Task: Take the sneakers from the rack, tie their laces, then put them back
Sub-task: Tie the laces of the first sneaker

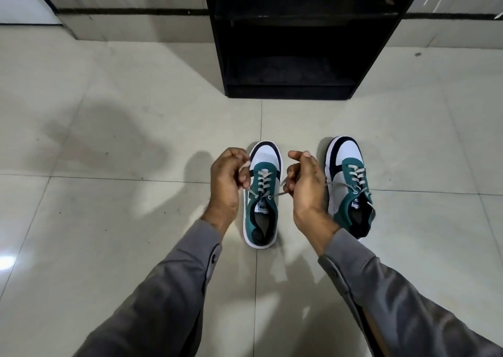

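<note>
Two green, white and navy sneakers stand on the tiled floor, toes pointing toward the rack. The left sneaker (pixel 262 193) sits between my hands. My left hand (pixel 228 182) pinches one end of its grey lace (pixel 262 182) at the shoe's left side. My right hand (pixel 306 185) grips the other lace end at the shoe's right side, pulled taut. The right sneaker (pixel 349 182) stands just right of my right hand, its lace ends lying loose. The black shoe rack (pixel 296 38) stands open ahead of the sneakers.
Pale glossy floor tiles (pixel 109 138) spread all around. A wall with a dark skirting strip (pixel 122 10) runs behind the rack. My grey sleeves (pixel 177 288) reach in from the bottom edge.
</note>
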